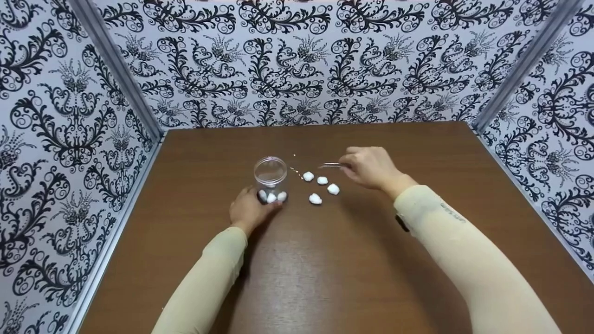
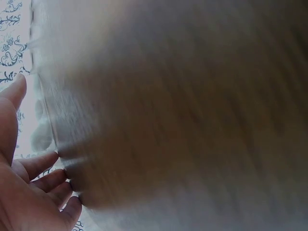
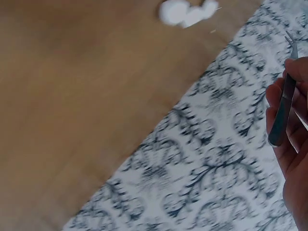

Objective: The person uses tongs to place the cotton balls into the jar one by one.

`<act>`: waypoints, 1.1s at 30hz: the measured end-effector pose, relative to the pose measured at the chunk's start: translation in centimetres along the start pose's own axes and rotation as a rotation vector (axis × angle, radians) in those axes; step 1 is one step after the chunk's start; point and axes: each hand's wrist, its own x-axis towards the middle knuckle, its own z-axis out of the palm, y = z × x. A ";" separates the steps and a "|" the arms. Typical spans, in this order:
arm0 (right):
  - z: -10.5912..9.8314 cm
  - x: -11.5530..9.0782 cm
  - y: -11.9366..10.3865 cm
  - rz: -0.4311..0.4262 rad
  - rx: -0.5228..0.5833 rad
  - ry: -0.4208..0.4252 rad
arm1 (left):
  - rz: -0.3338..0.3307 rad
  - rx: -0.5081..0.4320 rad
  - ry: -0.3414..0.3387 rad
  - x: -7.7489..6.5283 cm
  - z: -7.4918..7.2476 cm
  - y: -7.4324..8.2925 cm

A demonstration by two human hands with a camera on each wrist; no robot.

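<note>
My left hand [image 1: 248, 208] grips a clear jar [image 1: 270, 172] low on its side, the thumb reaching round the near right. Several white cotton balls [image 1: 272, 197] lie at the jar's bottom. In the left wrist view, the left hand's fingers [image 2: 48, 180] are bent, with the jar partly hidden beside them. Tweezers [image 3: 284, 106] are held between the thumb and fingers of my right hand [image 1: 371, 167], their tips slightly apart with nothing between them. They point left, above the table. Several loose cotton balls [image 1: 322, 180] lie on the table between the jar and my right hand.
Tiny pale bits [image 1: 297, 171] are scattered on the brown table [image 1: 297, 278] just right of the jar. Patterned black-and-white walls [image 1: 301, 65] stand behind and on both sides, with grey metal posts at the back corners.
</note>
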 end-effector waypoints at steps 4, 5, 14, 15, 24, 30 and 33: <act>0.6 -2.3 1.4 0.052 -0.011 -0.029 | 0.007 0.003 0.006 0.1 0.1 -0.1; 0.8 -2.8 1.7 0.065 -0.013 -0.038 | 0.008 0.002 0.006 0.1 0.1 -0.1; 1.8 -5.5 2.7 0.110 -0.021 -0.064 | -0.005 0.012 -0.019 0.2 0.2 -0.2; 1.9 -5.6 2.7 0.117 -0.021 -0.071 | -0.007 0.013 -0.022 0.2 0.2 -0.2; 2.6 -5.8 2.2 0.139 -0.007 -0.135 | -0.004 0.009 -0.016 0.2 0.2 -0.1; 2.8 -5.6 1.8 0.136 -0.015 -0.167 | -0.009 0.009 -0.025 0.3 0.3 -0.1; 3.0 -5.6 1.7 0.133 -0.015 -0.168 | -0.008 0.011 -0.024 0.4 0.3 -0.1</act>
